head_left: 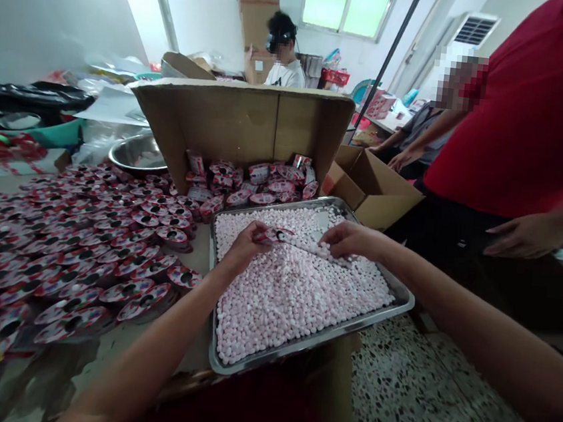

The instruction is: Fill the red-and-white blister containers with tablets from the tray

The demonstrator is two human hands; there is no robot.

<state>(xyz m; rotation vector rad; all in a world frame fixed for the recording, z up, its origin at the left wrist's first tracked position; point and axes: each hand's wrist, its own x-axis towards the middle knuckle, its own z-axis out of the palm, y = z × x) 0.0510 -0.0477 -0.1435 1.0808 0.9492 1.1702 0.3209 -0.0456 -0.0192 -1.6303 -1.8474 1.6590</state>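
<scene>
My left hand (249, 242) is closed on a small printed red-and-white container (279, 236) with an oval top, held over a metal tray (315, 343). Small round pale pink pellets (293, 293) fill the tray in a heaped layer. At the tray's far right part, the fingers of my right hand (347, 239) are curled together low over the pellets. A thin straight edge seems to run between my hands, but what my right fingers grip is hidden. Many similar containers (147, 244), with dark round openings in their tops, stand close together to my left.
Behind the tray, a cardboard box (241, 116) lies with more containers (264, 182) inside. A steel bowl (139, 154) is at the left, an open carton (377, 187) at the right. A person in red (517, 115) stands close on the right; others are farther back.
</scene>
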